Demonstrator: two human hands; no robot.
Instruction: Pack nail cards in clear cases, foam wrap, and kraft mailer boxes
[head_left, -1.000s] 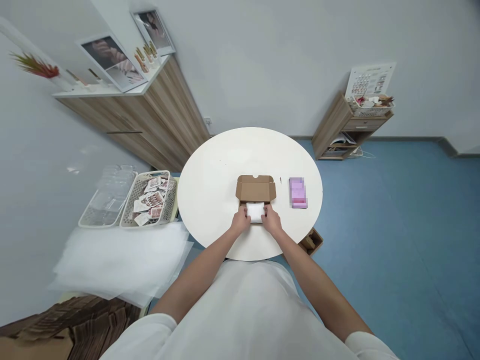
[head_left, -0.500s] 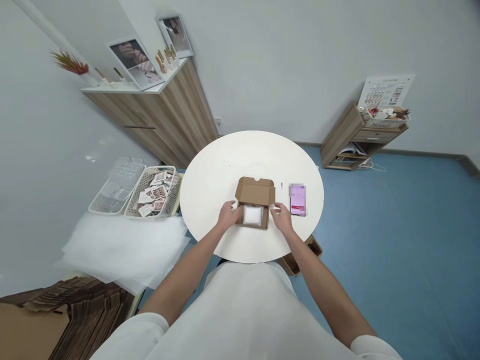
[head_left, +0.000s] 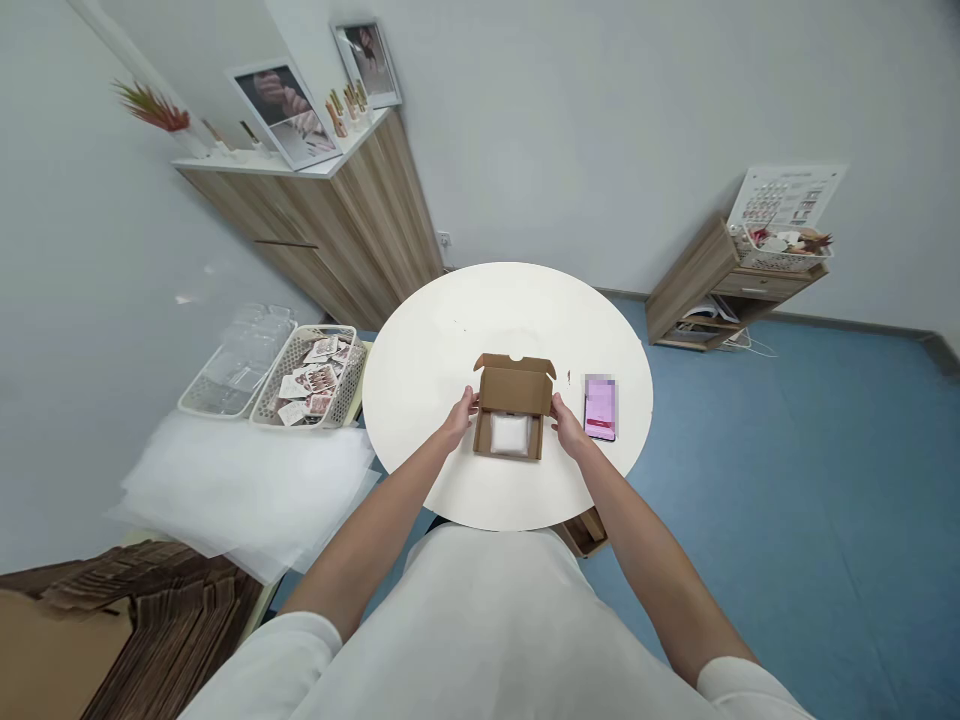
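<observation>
Brown box (head_left: 484, 437) in the middle

The left hand (head_left: 457, 415) is at the nine o'clock side of the brown box, and the right hand (head_left: 568, 428) is at three o'clock. Both have their fingers a bit bent, by the side edges of the raised lid (head_left: 516, 390). From where I stand, I cannot tell if either one is gripping it. The box sits near the middle of the round white surface (head_left: 510, 310), with its lid tipped up at twelve o'clock. A white packet (head_left: 511, 435) lies inside it. Past the right hand, at three o'clock, a phone (head_left: 600, 408) lies with a purple screen. Farther out at nine o'clock, a white basket (head_left: 350, 385) holds lots of small cards (head_left: 309, 385). Thin white sheets (head_left: 247, 485) are piled between eight and nine, and folded brown cardboard (head_left: 180, 630) is at eight. A wooden cabinet (head_left: 364, 215) stands between ten and eleven, and a small wooden cupboard (head_left: 690, 285) at two.
</observation>
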